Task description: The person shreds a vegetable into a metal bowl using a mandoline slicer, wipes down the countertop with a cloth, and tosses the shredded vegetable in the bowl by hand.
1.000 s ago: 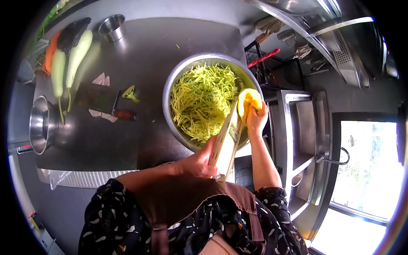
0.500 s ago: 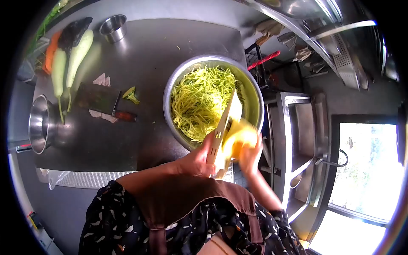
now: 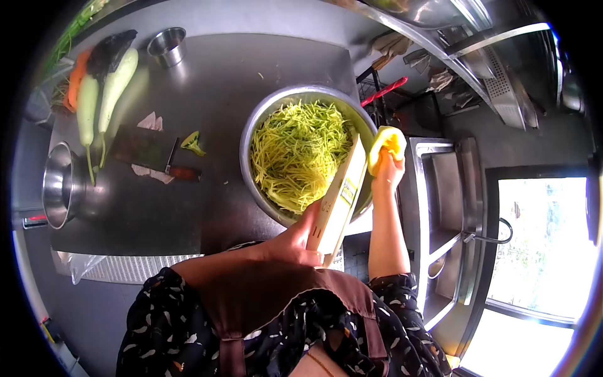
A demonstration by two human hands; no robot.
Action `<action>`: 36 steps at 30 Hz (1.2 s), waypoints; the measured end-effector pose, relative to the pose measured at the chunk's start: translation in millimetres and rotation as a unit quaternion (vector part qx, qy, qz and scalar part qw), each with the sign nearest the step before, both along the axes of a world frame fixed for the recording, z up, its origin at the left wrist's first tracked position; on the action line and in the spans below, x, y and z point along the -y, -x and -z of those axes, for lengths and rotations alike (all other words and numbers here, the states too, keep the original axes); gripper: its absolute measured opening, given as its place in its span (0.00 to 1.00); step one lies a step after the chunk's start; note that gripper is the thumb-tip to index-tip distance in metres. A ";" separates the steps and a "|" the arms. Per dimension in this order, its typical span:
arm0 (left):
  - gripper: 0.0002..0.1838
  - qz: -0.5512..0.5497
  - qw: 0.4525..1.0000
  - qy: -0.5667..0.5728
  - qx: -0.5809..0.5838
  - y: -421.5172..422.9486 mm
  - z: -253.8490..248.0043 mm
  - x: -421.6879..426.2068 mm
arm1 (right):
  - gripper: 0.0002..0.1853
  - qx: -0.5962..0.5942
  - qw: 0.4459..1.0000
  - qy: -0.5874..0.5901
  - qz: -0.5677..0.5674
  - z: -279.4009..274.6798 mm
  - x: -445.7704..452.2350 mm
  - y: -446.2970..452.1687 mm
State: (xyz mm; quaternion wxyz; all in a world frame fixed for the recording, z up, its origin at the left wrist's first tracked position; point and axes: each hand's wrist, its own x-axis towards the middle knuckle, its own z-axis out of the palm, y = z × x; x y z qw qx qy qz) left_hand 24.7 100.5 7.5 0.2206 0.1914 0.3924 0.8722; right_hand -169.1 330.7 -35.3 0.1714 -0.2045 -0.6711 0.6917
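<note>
My left hand (image 3: 298, 242) is closed around the lower end of a cream-coloured mandoline slicer (image 3: 339, 204). The slicer leans at a slant, its upper end over the right side of a large steel bowl (image 3: 250, 182). Pale green and yellow vegetable shreds (image 3: 301, 151) are heaped in the bowl. Beyond the bowl's right rim, my right hand (image 3: 389, 173) grips a yellow vegetable piece (image 3: 386, 139), raised clear of the slicer. Its exact kind is unclear.
On the steel table (image 3: 157, 217) lie a cleaver (image 3: 183, 173) and a green vegetable scrap (image 3: 193, 143). Long pale green gourds (image 3: 118, 81) and an orange vegetable (image 3: 76, 78) lie far left. A small steel pot (image 3: 167, 47) and a steel bowl (image 3: 59, 185) stand nearby. Right is a sink (image 3: 443, 188).
My right hand has moved up and right with the yellow vegetable piece, away from the slicer. The slicer has tipped further right, and more of its face shows. My left hand keeps its grip.
</note>
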 end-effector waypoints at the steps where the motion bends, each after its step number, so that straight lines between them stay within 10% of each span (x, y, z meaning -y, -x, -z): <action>1: 0.60 -0.005 1.000 -0.018 -0.025 4.2 -0.7 0.2 | 0.12 0.014 0.997 0.080 0.004 -12.4 -5.3 0.6; 7: 0.56 -0.031 0.997 -0.028 0.059 -0.1 -4.0 8.6 | 0.14 0.076 0.803 0.524 -0.275 -34.7 -23.3 -47.8; 16: 0.54 -0.032 0.990 0.016 0.134 -0.9 -2.3 15.2 | 0.23 0.102 0.728 0.602 -0.312 -38.0 -0.2 -76.6; 20: 0.52 -0.035 0.988 0.005 0.151 -1.1 -2.6 15.4 | 0.20 0.120 0.740 0.601 -0.275 -49.2 5.7 -81.3; 25: 0.52 -0.041 0.989 0.002 0.141 -1.4 8.6 14.0 | 0.18 0.191 0.912 0.331 -0.150 -47.4 15.5 -86.4; 36: 0.52 -0.088 0.992 0.026 0.089 4.1 1.4 13.3 | 0.13 0.204 0.950 0.189 -0.143 -53.5 40.4 -118.7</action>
